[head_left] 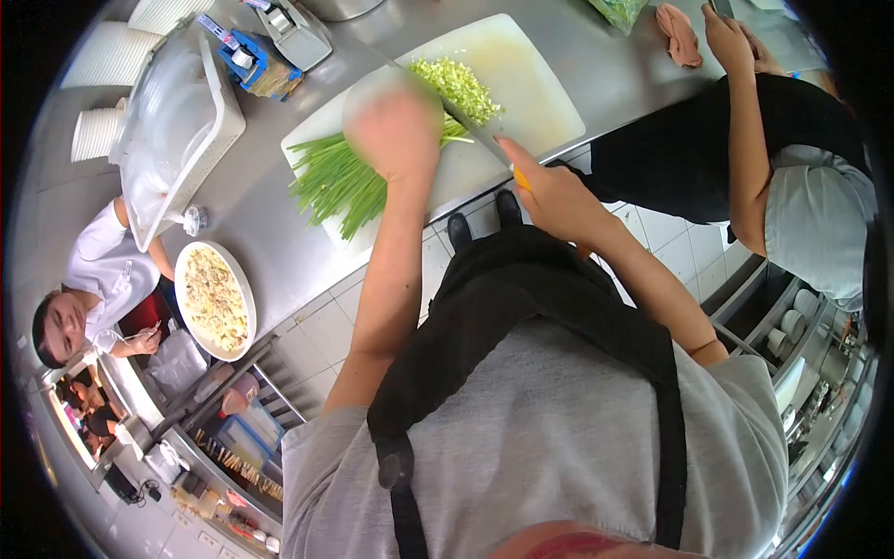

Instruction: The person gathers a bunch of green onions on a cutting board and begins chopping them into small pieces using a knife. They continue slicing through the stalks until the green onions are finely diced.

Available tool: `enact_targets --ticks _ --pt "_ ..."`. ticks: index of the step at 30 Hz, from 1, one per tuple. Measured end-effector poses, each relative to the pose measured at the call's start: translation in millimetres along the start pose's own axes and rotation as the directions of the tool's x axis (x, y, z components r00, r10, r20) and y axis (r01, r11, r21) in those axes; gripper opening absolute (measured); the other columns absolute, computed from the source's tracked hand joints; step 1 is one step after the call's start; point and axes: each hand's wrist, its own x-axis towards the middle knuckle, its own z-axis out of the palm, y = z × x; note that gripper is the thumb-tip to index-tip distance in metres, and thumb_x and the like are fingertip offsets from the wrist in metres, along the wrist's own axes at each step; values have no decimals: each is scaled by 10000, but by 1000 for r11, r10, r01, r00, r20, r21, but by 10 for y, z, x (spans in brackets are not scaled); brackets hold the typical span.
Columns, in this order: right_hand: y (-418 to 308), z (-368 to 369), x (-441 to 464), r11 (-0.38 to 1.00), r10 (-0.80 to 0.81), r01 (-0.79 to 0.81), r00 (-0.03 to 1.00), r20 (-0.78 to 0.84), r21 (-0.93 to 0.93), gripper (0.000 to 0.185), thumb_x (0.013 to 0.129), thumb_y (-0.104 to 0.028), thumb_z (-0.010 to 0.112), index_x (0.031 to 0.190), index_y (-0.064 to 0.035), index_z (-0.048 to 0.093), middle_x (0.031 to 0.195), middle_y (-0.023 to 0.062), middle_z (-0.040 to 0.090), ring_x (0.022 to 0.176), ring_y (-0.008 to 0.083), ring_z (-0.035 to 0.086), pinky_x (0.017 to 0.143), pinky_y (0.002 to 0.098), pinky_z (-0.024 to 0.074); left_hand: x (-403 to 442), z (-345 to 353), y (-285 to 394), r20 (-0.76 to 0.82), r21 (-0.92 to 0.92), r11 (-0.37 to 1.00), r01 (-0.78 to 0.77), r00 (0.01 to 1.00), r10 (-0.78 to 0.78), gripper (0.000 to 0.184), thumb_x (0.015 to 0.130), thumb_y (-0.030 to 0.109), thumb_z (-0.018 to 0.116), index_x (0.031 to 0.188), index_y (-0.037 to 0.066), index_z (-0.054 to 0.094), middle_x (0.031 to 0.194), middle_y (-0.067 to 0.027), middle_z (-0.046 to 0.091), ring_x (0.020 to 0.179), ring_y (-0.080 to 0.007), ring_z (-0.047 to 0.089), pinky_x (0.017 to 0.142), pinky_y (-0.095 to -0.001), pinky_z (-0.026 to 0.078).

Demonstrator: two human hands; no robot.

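Observation:
My right hand [559, 198] is wrapped around the yellow handle of a knife [477, 133]. The blade slants up and left across the white cutting board [540, 79], between the bundle and the chopped pieces. My left hand [396, 130] grips a bundle of long green stalks [340, 182] on the board; a blurred patch covers its fingers. Stalks stick out to the lower left of that hand, and a few cut ends show on its right near the blade. Finely chopped pale green pieces [463, 87] lie heaped beyond the knife.
On the steel counter [279, 177] stand an oval dish of food [251, 312], a white basket [228, 116], a blue box [264, 67] and a pink cloth [678, 35]. A person in white [112, 252] stands at left; another in a black apron [666, 154] stands at right.

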Motion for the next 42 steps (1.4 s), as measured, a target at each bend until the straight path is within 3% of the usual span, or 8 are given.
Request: enact_targets --ticks 5,15,24,26,30,32,36,42 --pt "-262 -259 -342 991 100 -88 988 117 -100 633 853 -87 500 1427 -147 240 748 262 615 705 447 600 681 537 458 -2 13 -3 15 29 1000 2 1000 -3 119 804 223 595 825 109 625 841 -70 615 816 -263 523 726 -413 345" --pt "-443 -380 -541 955 115 -76 986 123 -286 666 840 -97 528 1432 -136 225 671 231 609 631 420 609 602 504 490 3 -27 0 103 55 998 23 994 -28 154 825 244 560 884 120 631 905 -68 628 837 -265 547 732 -424 359" --pt "-326 -267 -331 974 144 -110 975 168 -196 649 830 -58 491 1427 -151 253 702 236 616 666 432 606 643 530 468 4 -13 -2 93 68 998 10 996 -16 152 818 250 560 873 129 633 902 -60 626 832 -263 545 727 -426 357" --pt "-145 -89 -141 998 30 -26 996 87 -49 644 829 -50 486 1424 -146 262 742 247 621 708 444 602 684 536 457 -5 -9 16 76 44 999 29 997 -33 149 822 252 554 860 130 630 905 -65 627 839 -266 545 731 -427 358" --pt "-189 -90 -160 998 0 4 998 60 -69 624 834 -49 476 1417 -141 275 764 263 618 737 455 597 707 538 448 9 -8 9 77 45 998 43 996 -46 150 828 253 548 850 127 625 904 -68 626 843 -268 545 735 -425 361" --pt "-261 -165 -319 985 161 -151 976 144 -79 605 839 -57 466 1410 -137 284 772 272 616 737 460 594 710 544 445 6 -18 20 83 59 997 41 995 -46 153 837 251 541 847 123 625 900 -69 625 843 -270 544 738 -421 365" --pt "-207 -75 -167 984 166 -154 974 155 -89 582 849 -76 458 1404 -132 291 798 283 613 757 463 593 719 539 449 -23 9 20 28 39 999 18 999 -19 131 807 227 568 809 103 612 851 -76 619 814 -270 526 734 -413 350" --pt "-98 -117 -29 999 32 -33 998 63 11 571 859 -104 468 1401 -137 291 804 277 615 772 467 588 721 535 451 -21 30 -2 14 13 999 31 999 -31 129 801 222 576 813 99 613 862 -78 623 833 -268 529 747 -414 357"
